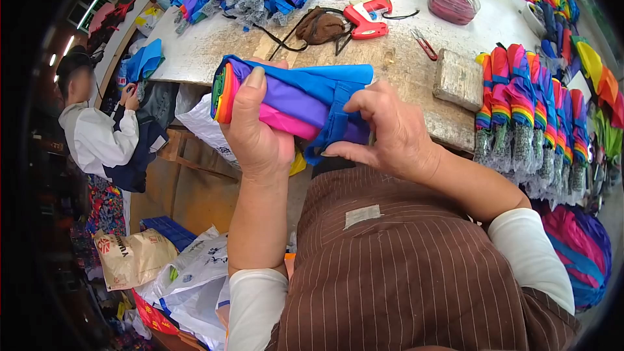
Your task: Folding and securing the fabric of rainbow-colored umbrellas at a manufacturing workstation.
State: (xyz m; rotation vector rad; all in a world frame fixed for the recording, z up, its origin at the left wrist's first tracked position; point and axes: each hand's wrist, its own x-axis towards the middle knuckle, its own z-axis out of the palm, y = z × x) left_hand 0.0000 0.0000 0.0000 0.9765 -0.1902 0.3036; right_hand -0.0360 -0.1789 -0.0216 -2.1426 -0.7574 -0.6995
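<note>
A rolled-up rainbow umbrella (pixel 296 103) lies across the space in front of my apron, its coloured layers showing at the left end. My left hand (pixel 257 114) is closed round that end, thumb on top of the purple cloth. A blue strap (pixel 336 117) runs round the roll near its right end. My right hand (pixel 390 123) grips there, thumb and fingers curled at the strap and the blue cloth edge. The fingers of my left hand under the roll are mostly hidden.
On the worn table (pixel 396 65) lie a red glue gun (pixel 369 16), a brown pouch (pixel 320 26), small snips (pixel 424 45), a wooden block (pixel 459 79) and a clear container (pixel 453 3). Rolled umbrellas (pixel 520 91) line the right. Another person (pixel 97 130) works at left.
</note>
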